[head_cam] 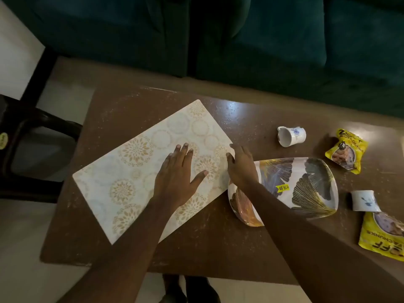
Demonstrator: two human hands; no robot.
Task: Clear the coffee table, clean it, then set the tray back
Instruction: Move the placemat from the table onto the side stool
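Mat (135, 171) lies askew at centre-left of frame on the tabletop (218, 248). Judged thin, light, flexible and apt to slide, so best lifted by its right edge or corner, not from the middle. Left hand (175, 178) lies flat on it, fingers (181, 152) straight and spread, grasping nothing. Right hand (241, 169) sits at the mat's right corner, bent over the edge; pinching or merely touching, cannot tell. Tray (306, 186) lies just right of the mat, partly under the right forearm.
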